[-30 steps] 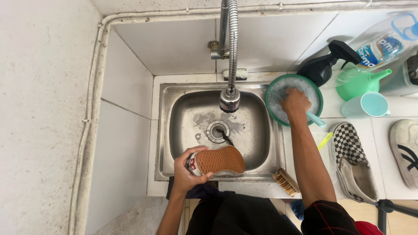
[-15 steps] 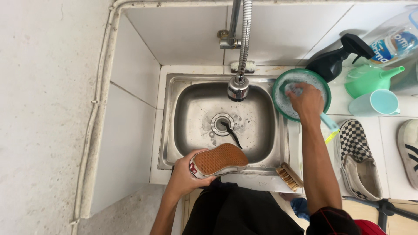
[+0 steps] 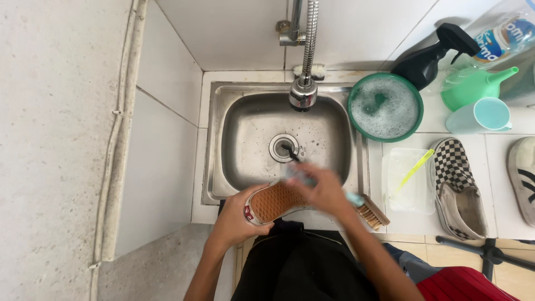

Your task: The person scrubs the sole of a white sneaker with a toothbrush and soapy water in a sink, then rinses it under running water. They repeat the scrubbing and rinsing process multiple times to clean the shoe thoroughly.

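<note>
Over the front rim of the steel sink (image 3: 214, 167), I hold the shoe (image 3: 276, 202) sole-up in my left hand (image 3: 237, 218), fingers wrapped tight around its heel end so the brown waffle tread faces me. My right hand (image 3: 326, 192) is blurred; it looks curled around a small pale-handled brush (image 3: 301, 174) laid against the toe end of the sole, though the blur hides just how the fingers sit.

To scrub well, I judge the shoe should be tilted toward the basin so the suds run to the drain (image 3: 284, 147) rather than onto my dark apron (image 3: 304, 262). Short strokes along the tread grooves should lift grit better than long sweeps, and a firm left-hand clamp stops the shoe from twisting under pressure.

A green bowl of soapy water (image 3: 384, 107) stands just right of the sink, handy for re-wetting. Near my right wrist lies a wooden scrub brush (image 3: 372, 212), and a checkered shoe (image 3: 457, 184) rests further along the counter.
</note>
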